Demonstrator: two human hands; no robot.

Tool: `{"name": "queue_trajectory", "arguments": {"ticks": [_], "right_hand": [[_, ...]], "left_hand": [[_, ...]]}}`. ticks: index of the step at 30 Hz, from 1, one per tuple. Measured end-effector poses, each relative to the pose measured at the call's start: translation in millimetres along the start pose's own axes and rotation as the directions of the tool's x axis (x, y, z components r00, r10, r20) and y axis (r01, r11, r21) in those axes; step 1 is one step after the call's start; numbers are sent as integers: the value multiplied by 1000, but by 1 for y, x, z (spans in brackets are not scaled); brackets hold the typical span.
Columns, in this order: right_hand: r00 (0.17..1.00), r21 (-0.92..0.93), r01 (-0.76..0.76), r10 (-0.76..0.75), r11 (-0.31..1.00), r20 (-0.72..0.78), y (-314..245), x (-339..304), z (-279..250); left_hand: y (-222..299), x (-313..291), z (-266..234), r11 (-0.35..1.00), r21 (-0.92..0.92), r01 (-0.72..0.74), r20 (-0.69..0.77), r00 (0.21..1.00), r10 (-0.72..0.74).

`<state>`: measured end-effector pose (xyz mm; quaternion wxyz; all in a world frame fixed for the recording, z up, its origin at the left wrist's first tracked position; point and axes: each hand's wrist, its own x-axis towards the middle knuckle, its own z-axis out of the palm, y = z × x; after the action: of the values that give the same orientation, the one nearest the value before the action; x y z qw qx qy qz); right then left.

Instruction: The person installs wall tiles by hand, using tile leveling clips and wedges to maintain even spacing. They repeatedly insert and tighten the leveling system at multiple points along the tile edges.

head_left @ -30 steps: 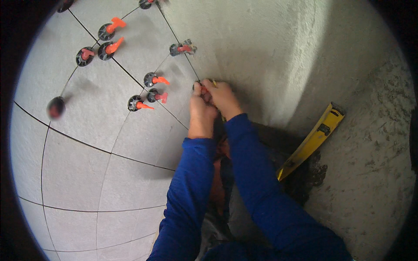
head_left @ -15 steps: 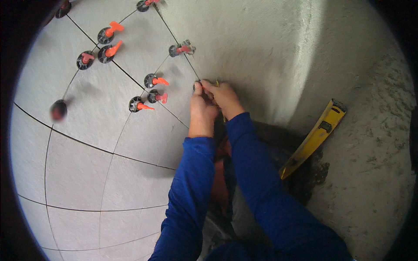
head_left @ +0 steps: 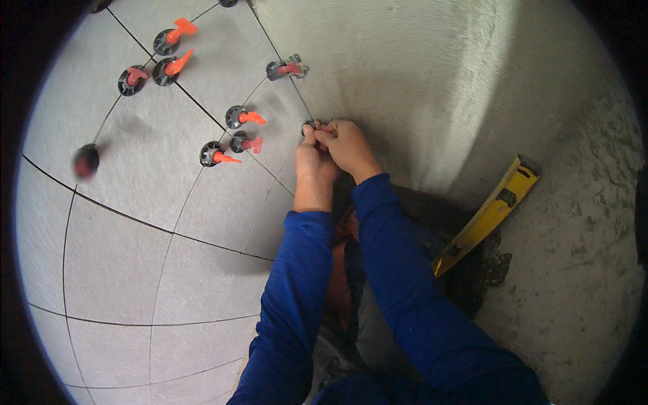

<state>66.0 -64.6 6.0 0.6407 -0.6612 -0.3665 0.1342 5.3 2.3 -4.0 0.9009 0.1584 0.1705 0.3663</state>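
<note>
At the tile edge, left hand (head_left: 314,162) and right hand (head_left: 347,145) pinch a levelling clip (head_left: 309,125); six clips (head_left: 233,116) farther left already sit seated.

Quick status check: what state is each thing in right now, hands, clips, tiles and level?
Left hand: fingers pinching the small dark clip at the tile edge.
Right hand: fingers on the same clip, touching the left hand.
Dark clip: seated at the tile edge, mostly covered by fingers.
Orange-wedge clips: set along the tile joints, untouched.
Grey tiles: laid, joints open.
Yellow level: lying on the rough bare floor, unused.
</note>
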Motion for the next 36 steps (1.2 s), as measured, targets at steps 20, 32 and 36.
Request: {"name": "queue_trajectory", "arguments": {"ticks": [20, 32, 36], "right_hand": [[981, -235, 25, -69, 972, -182, -1, -1, 17], [964, -70, 68, -84, 995, -253, 19, 12, 29], [989, -34, 3, -8, 999, -148, 15, 11, 22]], "left_hand": [[2, -16, -1, 993, 112, 38, 32, 999, -42], [2, -5, -8, 984, 161, 78, 96, 991, -94], [3, -5, -7, 988, 133, 79, 79, 993, -90]]}}
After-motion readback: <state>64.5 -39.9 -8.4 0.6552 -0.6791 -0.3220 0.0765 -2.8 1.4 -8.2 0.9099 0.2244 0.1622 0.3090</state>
